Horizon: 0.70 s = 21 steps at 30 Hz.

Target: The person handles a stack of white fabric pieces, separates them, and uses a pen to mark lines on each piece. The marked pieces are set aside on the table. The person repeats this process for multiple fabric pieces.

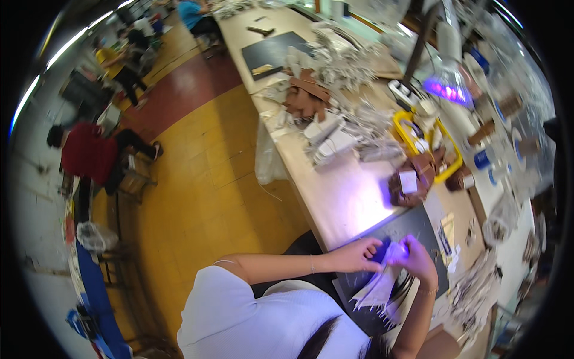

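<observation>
My right hand (417, 261) is closed on the upper end of a pale fringed piece (373, 291), in leather or cloth; I cannot tell which. Its fringed edge hangs down toward me over a dark cutting mat (359, 281). Violet light falls on the fingers and the piece's top. Just left of it, my left hand (359, 255) has its fingers curled but apart from the thumb, with nothing seen between them. The left thumb tip is close to the piece's edge; whether it touches is unclear. Darker strips show beside the piece, near my right wrist.
A lamp (448, 90) glows violet above the table (335, 203). Brown bundles (412, 179), a yellow basket (457, 164) and heaps of pale fringed pieces (353, 134) lie beyond my hands. More pale pieces (475, 290) are at right. Several people sit or stand across the yellow floor (197, 173).
</observation>
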Tool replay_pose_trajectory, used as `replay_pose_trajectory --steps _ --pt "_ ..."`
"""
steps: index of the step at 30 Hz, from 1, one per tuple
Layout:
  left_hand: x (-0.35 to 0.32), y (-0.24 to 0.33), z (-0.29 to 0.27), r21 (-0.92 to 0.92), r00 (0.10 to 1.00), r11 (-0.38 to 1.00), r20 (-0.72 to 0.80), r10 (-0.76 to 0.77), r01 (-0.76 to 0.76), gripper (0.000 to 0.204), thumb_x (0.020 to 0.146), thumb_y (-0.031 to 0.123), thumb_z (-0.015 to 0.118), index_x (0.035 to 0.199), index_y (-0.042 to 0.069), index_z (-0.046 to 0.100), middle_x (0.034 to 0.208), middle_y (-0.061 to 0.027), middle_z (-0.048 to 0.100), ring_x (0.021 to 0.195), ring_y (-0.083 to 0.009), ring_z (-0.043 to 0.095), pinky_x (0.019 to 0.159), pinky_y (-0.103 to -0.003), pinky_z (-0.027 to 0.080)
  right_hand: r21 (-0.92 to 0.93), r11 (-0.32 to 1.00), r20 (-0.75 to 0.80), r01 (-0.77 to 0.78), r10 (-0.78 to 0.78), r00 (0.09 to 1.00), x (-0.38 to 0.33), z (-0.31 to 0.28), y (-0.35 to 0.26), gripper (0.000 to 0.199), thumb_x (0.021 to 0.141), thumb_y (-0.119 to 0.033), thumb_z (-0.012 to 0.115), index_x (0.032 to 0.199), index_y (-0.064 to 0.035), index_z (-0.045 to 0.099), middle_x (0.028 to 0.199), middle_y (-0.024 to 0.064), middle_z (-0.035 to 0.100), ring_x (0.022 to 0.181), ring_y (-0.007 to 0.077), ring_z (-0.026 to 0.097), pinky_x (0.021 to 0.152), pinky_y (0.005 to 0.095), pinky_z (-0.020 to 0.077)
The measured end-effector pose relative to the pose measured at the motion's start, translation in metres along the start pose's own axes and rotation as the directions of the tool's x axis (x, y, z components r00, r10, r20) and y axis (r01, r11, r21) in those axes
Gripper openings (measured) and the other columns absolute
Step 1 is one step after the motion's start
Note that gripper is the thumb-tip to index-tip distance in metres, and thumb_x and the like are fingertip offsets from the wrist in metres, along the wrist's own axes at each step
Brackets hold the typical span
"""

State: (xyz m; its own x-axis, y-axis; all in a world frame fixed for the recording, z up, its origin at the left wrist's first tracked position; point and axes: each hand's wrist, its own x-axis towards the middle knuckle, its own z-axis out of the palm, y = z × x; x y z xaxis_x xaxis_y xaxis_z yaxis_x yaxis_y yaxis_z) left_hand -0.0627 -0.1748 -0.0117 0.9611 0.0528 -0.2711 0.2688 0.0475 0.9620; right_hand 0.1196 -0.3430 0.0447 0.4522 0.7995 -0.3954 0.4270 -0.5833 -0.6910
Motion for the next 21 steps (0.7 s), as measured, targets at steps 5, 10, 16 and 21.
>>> replay_pose_trajectory --steps 5,10,16,21 --pt "0.001 0.05 0.011 0.226 0.963 0.95 0.209 0.17 -0.217 0.064 0.092 0.04 0.074 0.135 0.001 0.047 0.112 -0.0224 0.065 0.103 -0.0387 0.066 0.088 -0.046 0.052 0.474 0.864 -0.26 0.171 -0.049 0.964 -0.039 -0.011 -0.023 0.059 0.07 -0.022 0.094 0.105 -0.0089 0.049 0.094 0.0007 0.055 0.085 0.0124 0.054 0.074 0.0285 0.0483" --pt "0.017 0.079 0.005 0.507 0.907 0.77 0.358 0.221 -0.387 0.038 0.095 0.027 0.066 0.121 0.003 0.051 0.106 -0.0194 0.066 0.088 -0.0431 0.066 0.072 -0.052 0.052 0.528 0.783 -0.531 0.329 0.002 0.848 -0.063 0.003 -0.001 0.062 0.078 -0.024 0.09 0.12 -0.0048 0.05 0.108 0.0049 0.056 0.092 0.0155 0.056 0.085 0.0283 0.0481" --pt "0.01 0.092 -0.004 0.834 0.895 0.334 0.377 0.239 -0.44 0.036 0.083 0.015 0.069 0.115 0.004 0.058 0.104 -0.0177 0.068 0.095 -0.0326 0.07 0.072 -0.046 0.055 0.371 0.928 -0.596 0.023 0.219 0.772 -0.114 -0.002 0.092 0.048 0.096 -0.028 0.074 0.133 -0.0032 0.055 0.116 0.0042 0.058 0.096 0.013 0.051 0.09 0.0271 0.043" --pt "0.03 0.046 0.004 0.942 0.95 0.153 0.28 0.141 -0.3 0.042 0.082 0.016 0.07 0.119 0.003 0.056 0.104 -0.0168 0.066 0.09 -0.0337 0.07 0.069 -0.046 0.056 0.337 0.939 -0.665 -0.066 0.287 0.689 -0.146 0.025 0.103 0.043 0.098 -0.026 0.072 0.129 -0.0002 0.057 0.109 0.005 0.057 0.092 0.0123 0.051 0.083 0.0265 0.0451"
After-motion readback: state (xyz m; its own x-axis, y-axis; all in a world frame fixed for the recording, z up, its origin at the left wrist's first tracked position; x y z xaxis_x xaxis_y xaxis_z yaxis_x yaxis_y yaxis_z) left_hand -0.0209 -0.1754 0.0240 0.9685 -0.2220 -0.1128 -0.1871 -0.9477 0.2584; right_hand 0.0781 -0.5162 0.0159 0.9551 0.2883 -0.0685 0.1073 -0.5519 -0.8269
